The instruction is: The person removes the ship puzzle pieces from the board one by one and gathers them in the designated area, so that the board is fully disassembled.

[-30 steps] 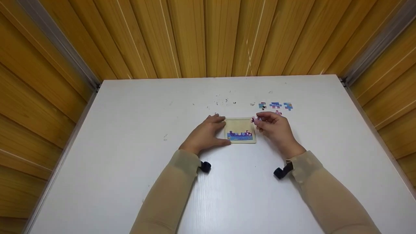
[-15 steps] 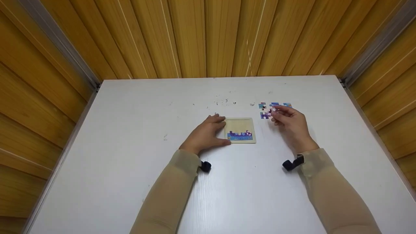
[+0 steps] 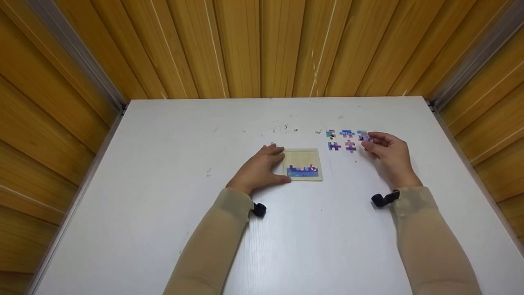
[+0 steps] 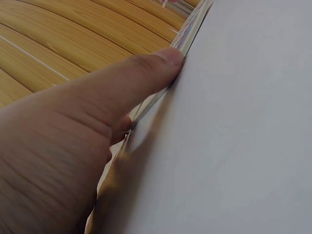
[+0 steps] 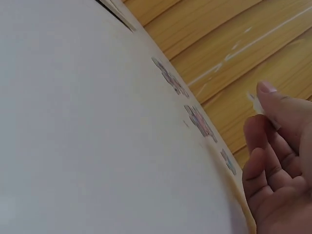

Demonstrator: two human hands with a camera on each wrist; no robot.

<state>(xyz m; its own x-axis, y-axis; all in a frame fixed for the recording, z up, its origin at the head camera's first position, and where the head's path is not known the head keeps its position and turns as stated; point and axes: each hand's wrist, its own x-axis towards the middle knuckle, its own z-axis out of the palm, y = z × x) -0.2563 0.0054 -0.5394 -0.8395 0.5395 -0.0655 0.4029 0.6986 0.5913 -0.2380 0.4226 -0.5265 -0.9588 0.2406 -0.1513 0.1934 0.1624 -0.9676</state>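
Observation:
On the table lies a square puzzle tray (image 3: pixel 320 164) with a pale rim; its lower part is filled with blue and purple puzzle pieces (image 3: pixel 302 171). My left hand (image 3: pixel 258 170) holds the tray's left side, thumb at the near edge and fingertips at the far corner. Between thumb and fingertips, my right hand (image 3: pixel 389 155) pinches a small puzzle piece (image 5: pixel 257 105), seen pale in the right wrist view. This hand is above the table at the right end of the loose pieces, partly covering the upper right loose piece (image 3: pixel 361 132).
Beyond the tray's right side lie other loose pieces: a green-blue one (image 3: pixel 330 133), a blue one (image 3: pixel 347 133), a purple one (image 3: pixel 334 146) and a pink one (image 3: pixel 350 146). The white table (image 3: pixel 163 164) ends at a wood-patterned wall (image 3: pixel 241 49).
My right hand has moved right from the tray's edge, past the loose pieces, with a puzzle piece between its fingers. More loose pieces are uncovered. The left hand and tray have stayed put.

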